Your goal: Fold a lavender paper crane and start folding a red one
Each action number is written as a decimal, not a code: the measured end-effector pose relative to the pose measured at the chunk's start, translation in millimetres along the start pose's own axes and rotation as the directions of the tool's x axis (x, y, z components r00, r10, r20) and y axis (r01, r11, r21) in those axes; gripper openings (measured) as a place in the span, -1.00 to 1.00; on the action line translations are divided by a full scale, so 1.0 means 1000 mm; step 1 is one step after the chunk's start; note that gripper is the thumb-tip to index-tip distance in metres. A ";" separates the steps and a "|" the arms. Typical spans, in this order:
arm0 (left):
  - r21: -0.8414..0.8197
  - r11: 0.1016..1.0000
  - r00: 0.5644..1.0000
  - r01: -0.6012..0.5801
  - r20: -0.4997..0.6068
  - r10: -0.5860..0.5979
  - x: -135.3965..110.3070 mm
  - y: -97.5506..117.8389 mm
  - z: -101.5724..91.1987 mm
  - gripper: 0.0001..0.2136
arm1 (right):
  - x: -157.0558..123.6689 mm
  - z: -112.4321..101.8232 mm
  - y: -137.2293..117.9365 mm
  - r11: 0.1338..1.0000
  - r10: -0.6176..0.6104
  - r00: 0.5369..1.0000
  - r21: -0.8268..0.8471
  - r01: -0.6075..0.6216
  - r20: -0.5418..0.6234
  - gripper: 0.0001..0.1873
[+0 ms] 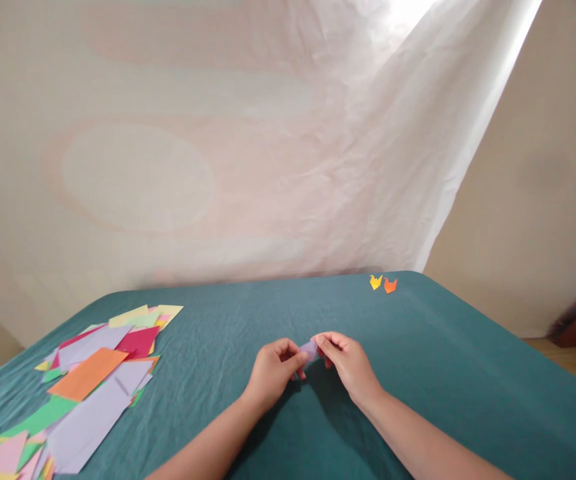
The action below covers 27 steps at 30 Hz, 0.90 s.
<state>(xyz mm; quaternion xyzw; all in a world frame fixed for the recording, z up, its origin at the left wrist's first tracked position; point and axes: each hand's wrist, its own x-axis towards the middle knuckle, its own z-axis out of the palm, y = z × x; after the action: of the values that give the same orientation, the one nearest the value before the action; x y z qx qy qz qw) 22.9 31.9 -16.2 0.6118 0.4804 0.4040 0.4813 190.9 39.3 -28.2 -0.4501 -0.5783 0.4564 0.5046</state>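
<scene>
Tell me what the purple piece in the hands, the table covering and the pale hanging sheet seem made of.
Purple piece: probably matte paper; it looks thin, with straight edges.
Table covering: seemingly dull fabric, with soft wrinkles at the left.
Pale hanging sheet: cloth or plastic, unclear which, perhaps faintly glossy; creased, with light glowing through.

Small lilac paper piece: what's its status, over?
Left hand, right hand: both pinching small lilac paper piece. Piece partly hidden by fingers. Multicoloured flat paper pile off left, apart.
</scene>
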 end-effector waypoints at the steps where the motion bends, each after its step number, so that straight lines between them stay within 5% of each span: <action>1: -0.030 1.000 1.000 0.002 -0.005 -0.003 0.002 -0.002 -0.002 -0.75 | 0.001 0.000 0.001 1.000 0.005 1.000 0.027 -0.005 0.001 -0.60; 11: -0.174 0.985 0.997 0.010 0.072 0.003 0.006 -0.006 -0.002 -0.68 | 0.000 0.002 0.007 0.996 0.010 0.988 0.086 -0.023 0.152 -0.64; 18: -0.015 0.996 0.989 -0.091 -0.119 0.088 0.002 0.000 -0.001 -0.73 | -0.001 0.002 0.002 0.993 -0.044 0.992 -0.106 0.057 0.116 -0.72; 27: 0.006 0.995 0.992 -0.101 -0.077 0.101 0.000 0.003 0.001 -0.82 | -0.004 0.004 -0.005 0.976 -0.102 0.992 -0.186 0.113 0.072 -0.80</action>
<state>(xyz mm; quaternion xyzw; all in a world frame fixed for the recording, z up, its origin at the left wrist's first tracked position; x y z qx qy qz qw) 24.1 31.2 -12.9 0.6198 0.4674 0.4506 0.4408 187.2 34.0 -24.3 -0.4499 -0.6580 0.3849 0.4652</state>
